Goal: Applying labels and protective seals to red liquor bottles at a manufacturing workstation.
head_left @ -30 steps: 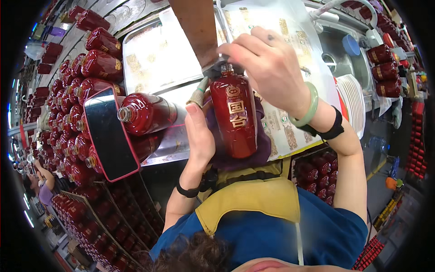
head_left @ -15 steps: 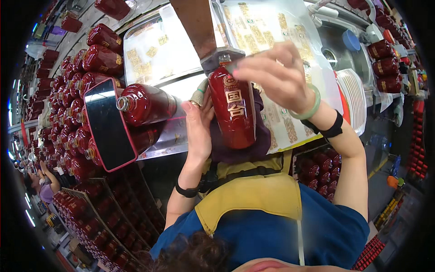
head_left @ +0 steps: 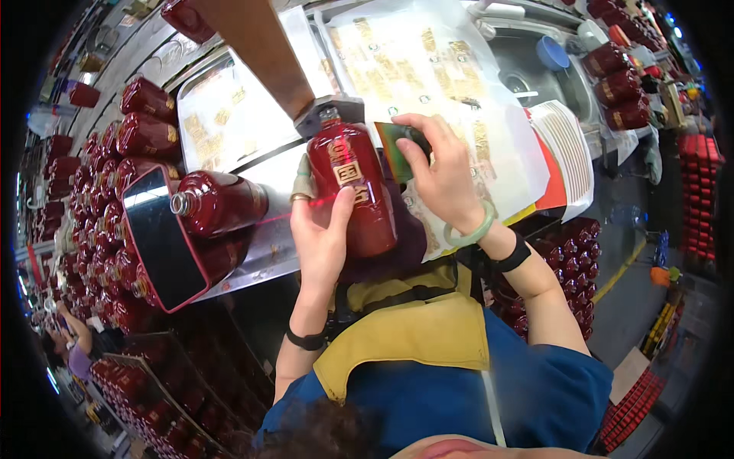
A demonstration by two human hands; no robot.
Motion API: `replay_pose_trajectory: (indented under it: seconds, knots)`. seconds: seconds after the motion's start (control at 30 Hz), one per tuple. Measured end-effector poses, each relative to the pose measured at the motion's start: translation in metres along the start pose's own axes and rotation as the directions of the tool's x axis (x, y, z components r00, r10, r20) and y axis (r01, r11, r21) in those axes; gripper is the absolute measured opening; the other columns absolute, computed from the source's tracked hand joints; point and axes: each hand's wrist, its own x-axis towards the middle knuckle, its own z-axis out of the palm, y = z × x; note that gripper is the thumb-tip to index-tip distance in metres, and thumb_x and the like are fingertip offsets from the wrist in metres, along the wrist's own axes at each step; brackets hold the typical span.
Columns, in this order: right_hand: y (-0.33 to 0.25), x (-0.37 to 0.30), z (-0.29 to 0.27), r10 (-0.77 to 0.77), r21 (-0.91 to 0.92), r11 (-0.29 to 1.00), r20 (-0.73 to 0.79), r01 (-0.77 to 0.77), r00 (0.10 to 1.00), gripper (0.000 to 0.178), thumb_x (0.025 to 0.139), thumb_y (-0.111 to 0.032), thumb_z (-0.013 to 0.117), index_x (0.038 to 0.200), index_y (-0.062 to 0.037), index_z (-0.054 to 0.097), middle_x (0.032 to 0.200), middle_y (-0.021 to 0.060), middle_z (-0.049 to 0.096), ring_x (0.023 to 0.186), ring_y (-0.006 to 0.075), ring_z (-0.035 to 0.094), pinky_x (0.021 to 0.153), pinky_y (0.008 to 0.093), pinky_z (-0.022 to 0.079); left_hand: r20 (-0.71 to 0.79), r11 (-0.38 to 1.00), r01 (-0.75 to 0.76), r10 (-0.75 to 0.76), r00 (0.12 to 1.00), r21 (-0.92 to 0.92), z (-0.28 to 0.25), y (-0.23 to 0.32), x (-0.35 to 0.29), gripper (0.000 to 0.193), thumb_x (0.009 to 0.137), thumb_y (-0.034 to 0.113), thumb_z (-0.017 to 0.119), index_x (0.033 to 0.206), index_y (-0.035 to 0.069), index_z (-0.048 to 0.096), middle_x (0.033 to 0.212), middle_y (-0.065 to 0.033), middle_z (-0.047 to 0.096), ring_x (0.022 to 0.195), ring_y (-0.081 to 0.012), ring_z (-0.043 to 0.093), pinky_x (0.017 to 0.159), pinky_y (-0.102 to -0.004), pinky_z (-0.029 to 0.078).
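Observation:
A dark red glass bottle (head_left: 371, 228) with gold characters leans tilted in front of me, its neck at a metal bracket (head_left: 330, 113) on a brown post. My left hand (head_left: 319, 243) is closed round the bottle's left side, thumb on its front and finger covers on some fingers. Just right of the bottle, my right hand (head_left: 443, 164) pinches a flat green and orange piece with a dark rounded part (head_left: 397, 149); its exact kind is unclear. Dark cloth (head_left: 405, 233) lies under the bottle. Beyond my right hand, a white sheet (head_left: 397, 53) carries several gold decals.
A second red bottle (head_left: 222, 203) lies at left beside a phone in a red case (head_left: 164, 237). Many more bottles crowd the far left. A white tray (head_left: 229, 103) holds gold decals. At right are a sink (head_left: 527, 76), a blue bowl (head_left: 552, 52) and stacked white sheets (head_left: 564, 153).
The bottle has turned so its characters face more to the right. My left thumb has come onto its front. My right hand has drawn back from the neck, and the green piece shows in it.

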Motion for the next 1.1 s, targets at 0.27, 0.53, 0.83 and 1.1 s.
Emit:
replay_pose_trajectory:
  seconds: [0.27, 0.53, 0.83, 1.1]
  knots:
    - [0.074, 0.034, -0.071, 0.202, 0.19, 0.965, -0.1, -0.181, 0.974, 0.018, 0.096, -0.013, 0.056, 0.108, -0.0006, 0.059, 0.087, 0.0073, 0.06, 0.077, 0.0135, 0.056, 0.074, 0.0271, 0.046, -0.006, 0.923, -0.133, 0.144, 0.989, 0.361, 0.005, -0.005, 0.002, 0.071, 0.081, 0.009, 0.077, 0.141, -0.003, 0.039, 0.123, -0.0135, 0.059, 0.105, -0.017, 0.06, 0.094, -0.032, 0.048]
    - [0.174, 0.088, -0.108, 0.133, -0.722, 0.691, 0.175, 0.036, 0.975, 0.042, 0.086, -0.007, 0.055, 0.122, -0.0254, 0.068, 0.098, 0.0146, 0.058, 0.086, 0.0344, 0.062, 0.076, 0.0444, 0.049, 0.002, 0.936, -0.061, 0.065, 0.998, 0.347, 0.008, -0.002, 0.004, 0.071, 0.082, 0.005, 0.075, 0.142, -0.003, 0.037, 0.123, -0.0133, 0.059, 0.105, -0.0167, 0.06, 0.093, -0.0317, 0.049]
    - [0.214, 0.147, -0.122, 0.286, -0.582, 0.787, 0.048, -0.206, 0.957, 0.054, 0.083, -0.039, 0.069, 0.127, -0.0082, 0.063, 0.112, 0.0232, 0.063, 0.106, 0.0381, 0.061, 0.09, 0.0416, 0.05, -0.036, 0.93, 0.011, 0.003, 0.999, 0.369, 0.008, 0.0, 0.002, 0.079, 0.08, 0.006, 0.076, 0.146, -0.003, 0.032, 0.131, -0.0157, 0.054, 0.114, -0.0204, 0.057, 0.1, -0.0344, 0.045]
    - [0.282, 0.166, -0.115, 0.583, -0.3, 0.798, 0.165, -0.522, 0.796, 0.073, 0.068, -0.055, 0.082, 0.11, 0.0037, 0.069, 0.095, 0.0148, 0.072, 0.09, 0.0242, 0.07, 0.081, 0.0353, 0.053, 0.379, 0.558, -0.475, 0.287, 0.88, 0.681, 0.056, 0.063, 0.017, 0.095, 0.075, 0.017, 0.082, 0.145, -0.014, 0.026, 0.148, -0.0312, 0.034, 0.136, -0.0421, 0.039, 0.113, -0.0447, 0.03]
